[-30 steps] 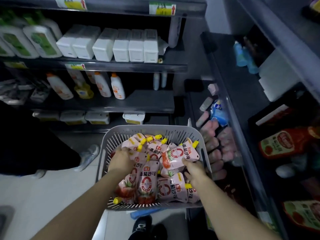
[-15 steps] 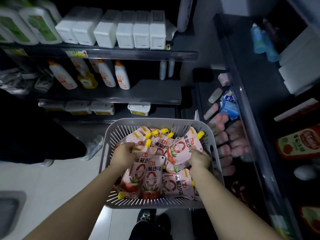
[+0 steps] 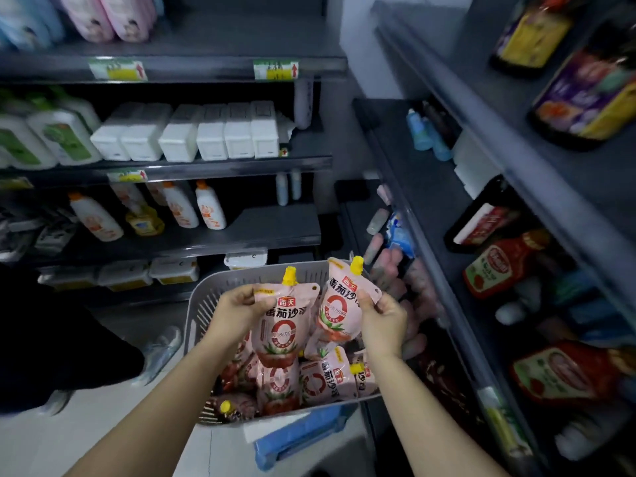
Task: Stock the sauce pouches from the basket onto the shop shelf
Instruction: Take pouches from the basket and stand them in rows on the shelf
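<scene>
The left hand (image 3: 237,309) pinches the top corner of one pink tomato sauce pouch (image 3: 280,327), the right hand (image 3: 382,316) another pouch (image 3: 339,304), both lifted above the grey basket (image 3: 201,304). More pouches (image 3: 325,382) lie inside it, and what seem to be ketchup bottles (image 3: 499,266) fill the blurred shelf (image 3: 437,208) at right.

- sauce pouches (image 3: 280,330): pale pink, red ring and lettering, yellow caps;
- basket (image 3: 206,304): grey, slotted;
- shelf (image 3: 430,201): dark grey;
- boxes (image 3: 192,132) above the basket: white
</scene>
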Tool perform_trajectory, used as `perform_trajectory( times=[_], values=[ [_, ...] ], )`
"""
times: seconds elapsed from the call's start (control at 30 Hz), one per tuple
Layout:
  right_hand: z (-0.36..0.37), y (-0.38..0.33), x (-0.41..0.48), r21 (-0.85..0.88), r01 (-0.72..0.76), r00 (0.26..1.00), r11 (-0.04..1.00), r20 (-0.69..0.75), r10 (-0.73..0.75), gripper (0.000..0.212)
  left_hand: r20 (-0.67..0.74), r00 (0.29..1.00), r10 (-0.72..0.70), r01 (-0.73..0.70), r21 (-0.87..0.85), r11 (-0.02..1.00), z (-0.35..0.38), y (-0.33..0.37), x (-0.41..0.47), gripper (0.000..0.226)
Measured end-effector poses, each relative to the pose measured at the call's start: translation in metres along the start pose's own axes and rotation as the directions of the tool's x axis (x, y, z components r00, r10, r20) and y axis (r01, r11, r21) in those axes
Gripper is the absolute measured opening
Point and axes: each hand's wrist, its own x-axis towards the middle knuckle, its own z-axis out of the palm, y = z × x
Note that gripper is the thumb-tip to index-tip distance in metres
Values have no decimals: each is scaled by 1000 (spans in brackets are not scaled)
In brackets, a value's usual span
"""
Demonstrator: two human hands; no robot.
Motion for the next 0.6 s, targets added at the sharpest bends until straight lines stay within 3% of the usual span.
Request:
perform_trajectory(
  times=[0.23, 0.33, 0.6],
  values=[
    [-37, -30, -49, -7, 97, 987, 995, -129, -97, 9, 124, 991, 44, -40, -31, 999, 12, 35, -24, 13],
    [-58, -39, -74, -100, 153, 964, 983, -204, -171, 11, 203, 973, 114, -108, -38, 993, 23, 51, -42, 13],
    [-134, -73, -159, 24, 220, 884, 975, -428, -189, 17, 469, 854, 223, -227, -49, 973, 68, 87, -104, 19]
  ],
)
